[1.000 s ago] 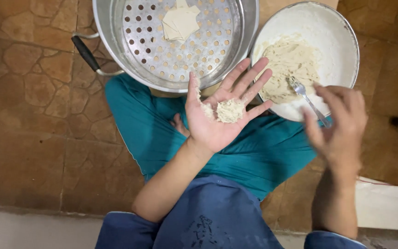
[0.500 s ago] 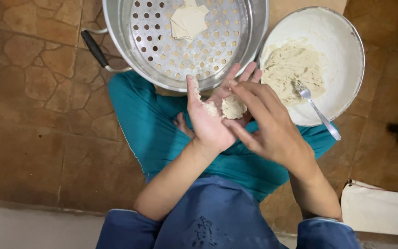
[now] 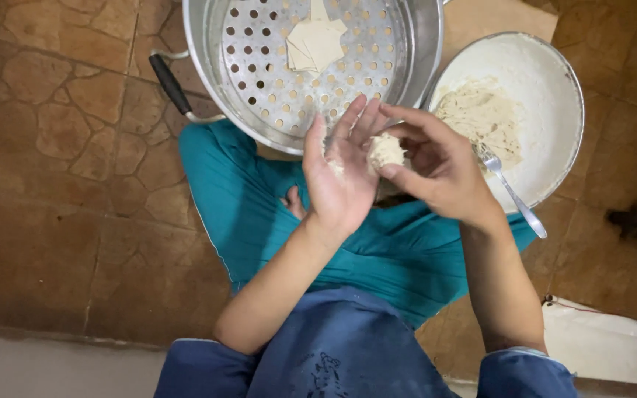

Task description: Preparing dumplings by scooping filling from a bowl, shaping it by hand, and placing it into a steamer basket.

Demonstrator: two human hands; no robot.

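My left hand point(image 3: 339, 177) is held palm up over my lap, cradling a small dumpling wrapper with pale filling point(image 3: 385, 151). My right hand point(image 3: 436, 166) pinches that dumpling from the right, fingers curled over it. Just beyond the hands stands a perforated metal steamer pan point(image 3: 259, 66) with a black handle, holding a folded dough wrapper point(image 3: 317, 43). To the right sits a white bowl point(image 3: 554, 96) with pale filling point(image 3: 481, 118) and a metal fork point(image 3: 510, 193) leaning in it.
I sit cross-legged on a brown stone-tile floor point(image 3: 60, 184) in teal trousers point(image 3: 245, 199) and a blue top. A white bag or cloth point(image 3: 606, 343) lies at the lower right. A tan board point(image 3: 492, 18) lies under the bowl and pan.
My right hand left the fork in the bowl and came over to my left palm, closing on the filled wrapper. My left fingers have curled up around it.
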